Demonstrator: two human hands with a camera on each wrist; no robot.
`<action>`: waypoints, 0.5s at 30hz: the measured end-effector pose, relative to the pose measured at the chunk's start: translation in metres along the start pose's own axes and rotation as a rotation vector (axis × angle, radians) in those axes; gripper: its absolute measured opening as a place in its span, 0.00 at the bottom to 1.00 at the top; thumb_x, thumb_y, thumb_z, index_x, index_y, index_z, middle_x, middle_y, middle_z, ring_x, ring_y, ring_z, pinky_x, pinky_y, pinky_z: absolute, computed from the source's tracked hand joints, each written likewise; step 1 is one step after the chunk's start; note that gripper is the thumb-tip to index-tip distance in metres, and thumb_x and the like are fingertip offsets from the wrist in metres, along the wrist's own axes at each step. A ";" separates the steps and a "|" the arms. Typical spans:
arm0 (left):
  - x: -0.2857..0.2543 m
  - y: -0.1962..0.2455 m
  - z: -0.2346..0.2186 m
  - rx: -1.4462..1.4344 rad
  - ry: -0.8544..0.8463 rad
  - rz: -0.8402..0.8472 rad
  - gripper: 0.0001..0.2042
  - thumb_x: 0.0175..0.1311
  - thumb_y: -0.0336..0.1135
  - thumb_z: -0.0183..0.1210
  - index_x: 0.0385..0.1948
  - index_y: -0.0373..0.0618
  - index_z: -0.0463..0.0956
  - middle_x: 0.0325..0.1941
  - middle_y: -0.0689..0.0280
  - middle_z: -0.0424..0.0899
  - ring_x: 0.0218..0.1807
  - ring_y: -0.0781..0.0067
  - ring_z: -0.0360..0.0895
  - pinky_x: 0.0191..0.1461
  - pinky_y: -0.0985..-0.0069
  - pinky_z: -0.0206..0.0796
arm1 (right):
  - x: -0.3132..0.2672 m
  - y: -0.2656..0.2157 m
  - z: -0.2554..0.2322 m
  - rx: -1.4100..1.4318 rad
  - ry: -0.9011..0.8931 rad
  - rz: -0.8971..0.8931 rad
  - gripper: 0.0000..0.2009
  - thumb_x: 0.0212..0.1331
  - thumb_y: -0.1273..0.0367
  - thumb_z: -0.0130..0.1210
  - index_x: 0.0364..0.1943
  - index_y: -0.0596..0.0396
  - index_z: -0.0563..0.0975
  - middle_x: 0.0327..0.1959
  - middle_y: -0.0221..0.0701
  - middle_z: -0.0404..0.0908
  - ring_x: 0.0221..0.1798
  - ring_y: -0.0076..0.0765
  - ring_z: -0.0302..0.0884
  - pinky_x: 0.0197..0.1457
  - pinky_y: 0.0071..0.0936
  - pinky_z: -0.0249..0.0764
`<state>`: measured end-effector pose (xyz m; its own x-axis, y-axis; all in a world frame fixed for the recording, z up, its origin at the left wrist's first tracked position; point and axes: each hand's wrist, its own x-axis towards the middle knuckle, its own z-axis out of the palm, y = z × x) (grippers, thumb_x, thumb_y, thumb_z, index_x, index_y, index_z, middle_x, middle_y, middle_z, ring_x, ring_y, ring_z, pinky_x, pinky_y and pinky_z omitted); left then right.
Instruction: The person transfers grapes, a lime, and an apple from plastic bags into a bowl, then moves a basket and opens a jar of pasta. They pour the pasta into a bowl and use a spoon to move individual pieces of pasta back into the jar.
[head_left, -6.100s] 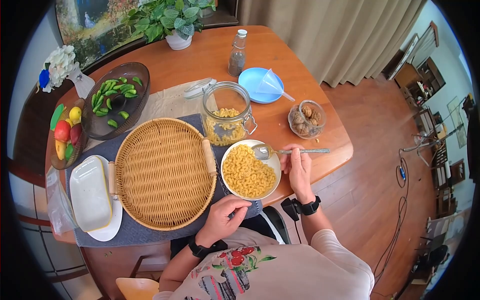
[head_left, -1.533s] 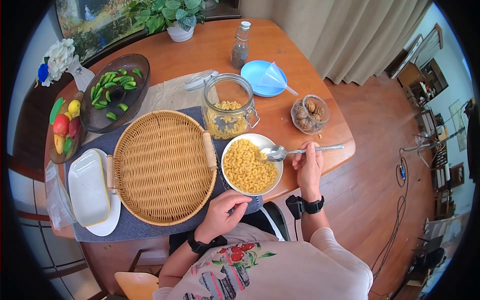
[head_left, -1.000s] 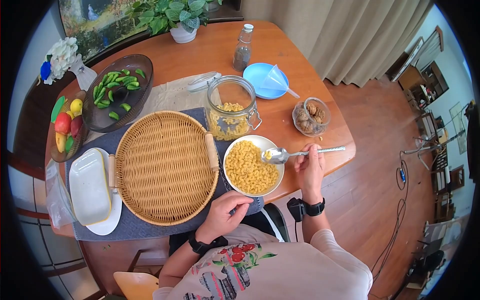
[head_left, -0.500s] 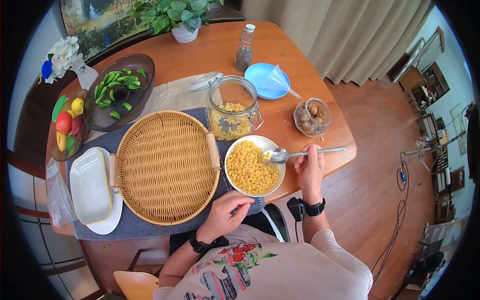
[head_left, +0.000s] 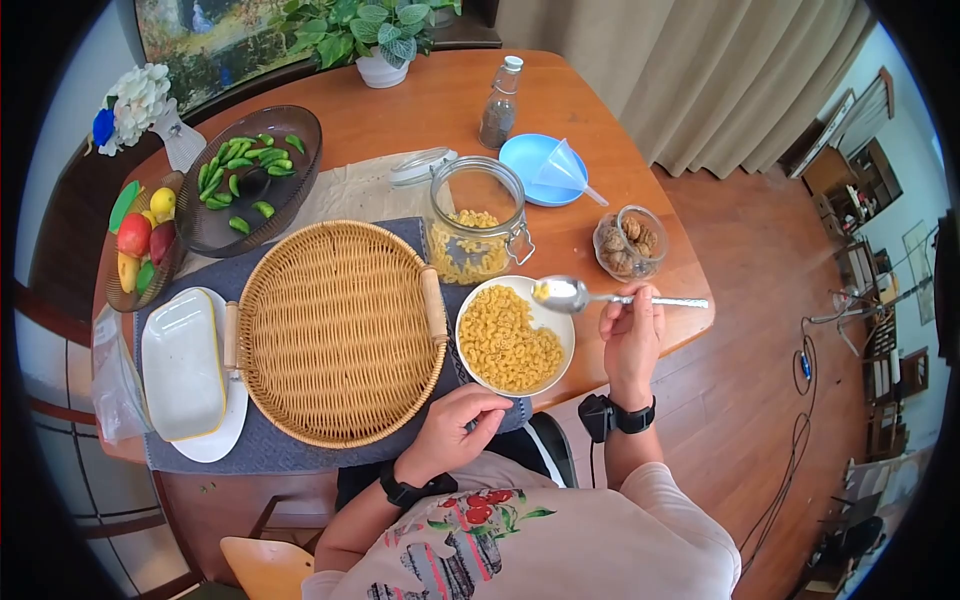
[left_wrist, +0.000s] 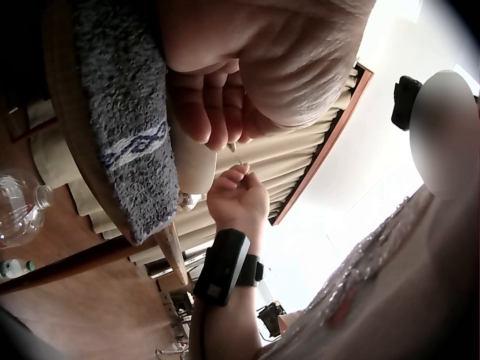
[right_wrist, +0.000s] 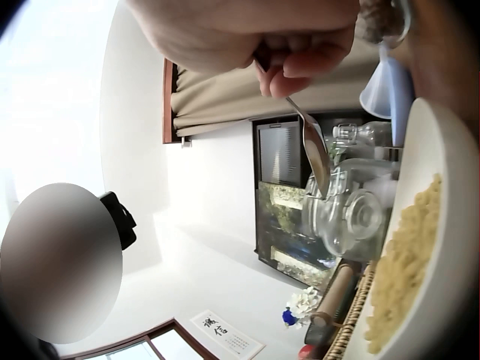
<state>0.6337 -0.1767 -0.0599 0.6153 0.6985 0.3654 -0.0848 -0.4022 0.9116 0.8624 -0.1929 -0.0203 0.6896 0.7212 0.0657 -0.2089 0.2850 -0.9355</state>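
Note:
A white bowl (head_left: 548,318) of yellow elbow macaroni (head_left: 507,345) stands at the table's near edge. My right hand (head_left: 632,335) pinches a metal spoon (head_left: 562,294) by its handle. The spoon's bowl hangs over the far right part of the white bowl, with a little macaroni at its tip; in the right wrist view the spoon (right_wrist: 315,150) is well above the rim. My left hand (head_left: 455,430) rests at the near side of the white bowl, fingers loosely curled; in the left wrist view its fingers (left_wrist: 216,112) are beside the bowl's outer wall (left_wrist: 193,161).
Behind the bowl stands an open clip-top jar (head_left: 470,225) partly filled with macaroni. A round wicker tray (head_left: 340,330) lies to its left. A blue plate (head_left: 520,160) with a funnel (head_left: 565,170), a glass bowl of walnuts (head_left: 630,243) and a small bottle (head_left: 499,105) are farther right and back.
The right hand has lifted the spoon from the macaroni and drawn it slightly right and up, over the rim. The left hand keeps its place by the bowl. The head view has shifted slightly.

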 end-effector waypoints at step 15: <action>-0.001 -0.001 0.000 0.012 -0.002 -0.005 0.06 0.54 0.23 0.54 0.34 0.39 0.75 0.31 0.60 0.78 0.32 0.68 0.76 0.36 0.78 0.68 | 0.008 -0.019 0.066 -0.100 -0.340 -0.242 0.16 0.66 0.63 0.37 0.52 0.58 0.67 0.42 0.35 0.74 0.25 0.16 0.69 0.21 0.11 0.61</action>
<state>0.6328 -0.1770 -0.0611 0.6172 0.6996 0.3601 -0.0717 -0.4057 0.9112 0.8258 -0.1506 0.0208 0.4391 0.8130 0.3823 0.0106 0.4208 -0.9071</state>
